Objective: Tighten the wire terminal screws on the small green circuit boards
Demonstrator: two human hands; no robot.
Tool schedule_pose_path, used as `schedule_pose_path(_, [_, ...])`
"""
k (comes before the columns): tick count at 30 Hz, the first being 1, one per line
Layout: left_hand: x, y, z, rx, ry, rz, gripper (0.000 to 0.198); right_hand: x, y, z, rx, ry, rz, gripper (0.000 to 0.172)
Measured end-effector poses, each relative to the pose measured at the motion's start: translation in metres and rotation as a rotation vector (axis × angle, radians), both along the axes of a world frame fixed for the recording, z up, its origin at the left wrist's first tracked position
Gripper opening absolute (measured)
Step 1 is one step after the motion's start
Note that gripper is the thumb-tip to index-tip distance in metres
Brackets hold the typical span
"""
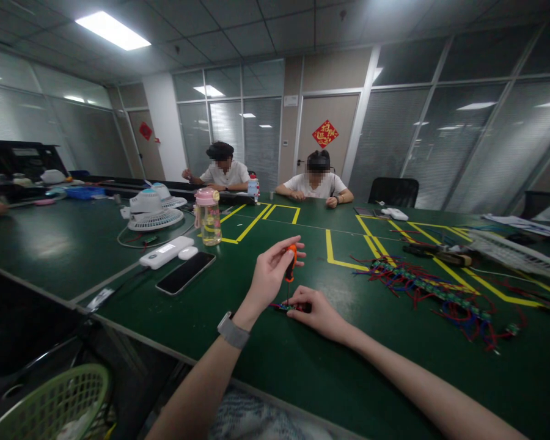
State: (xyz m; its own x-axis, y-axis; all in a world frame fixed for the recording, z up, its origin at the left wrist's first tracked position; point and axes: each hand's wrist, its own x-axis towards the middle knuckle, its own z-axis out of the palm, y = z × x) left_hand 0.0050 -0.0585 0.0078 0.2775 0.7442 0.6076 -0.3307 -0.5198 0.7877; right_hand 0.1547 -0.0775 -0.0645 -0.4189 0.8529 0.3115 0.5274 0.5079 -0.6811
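My left hand (275, 263) is closed around the orange and black handle of a screwdriver (291, 266). The screwdriver stands nearly upright, its thin shaft pointing down at a small green circuit board (284, 307) on the table. Pinched at the board's right side are the fingers of my right hand (316, 311), which hide part of it. Red and dark wires show at the board's ends. Exactly where the tip meets the board is too small to tell. To the right lies a long row of similar wired boards (431, 284).
Left on the green table (132, 324) are a phone (186, 273), a white power strip (167, 252), a pink-lidded bottle (208, 217) and white fan parts (153, 211). Pliers (440, 252) lie right. Two people (318, 180) sit opposite. A green basket (50, 403) stands below the edge.
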Motion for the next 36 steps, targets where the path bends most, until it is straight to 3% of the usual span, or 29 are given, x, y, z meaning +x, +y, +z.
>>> schedule_pose_path(5, [-0.0031,-0.0001,0.0006,0.098,0.079,0.178,0.022,-0.0004,-0.0004,-0.0002,0.009,-0.009,-0.002,0.016])
schedule_pose_path(10, [-0.0014,-0.0022,0.0023,-0.008,0.003,-0.036,0.032,0.0004,-0.0006,-0.0006,0.004,0.000,-0.006,0.016])
schedule_pose_path(16, [-0.0041,-0.0007,0.0015,0.062,0.078,0.143,0.024,0.0015,-0.0007,-0.0006,0.011,-0.009,0.005,0.017])
schedule_pose_path(22, [-0.0018,-0.0014,0.0014,-0.028,-0.004,-0.068,0.035,0.0005,-0.0030,0.0032,-0.011,-0.008,-0.002,0.016])
schedule_pose_path(28, [-0.0042,-0.0007,0.0015,0.064,0.085,0.147,0.021,0.0004,-0.0019,0.0021,-0.009,-0.009,-0.006,0.017])
schedule_pose_path(33, [-0.0019,-0.0006,0.0013,-0.023,-0.011,-0.065,0.031,0.0002,-0.0013,0.0005,-0.006,-0.012,-0.011,0.017])
schedule_pose_path(36, [-0.0026,-0.0009,0.0014,-0.018,0.020,-0.009,0.028,0.0003,-0.0018,0.0008,-0.009,-0.012,-0.011,0.016])
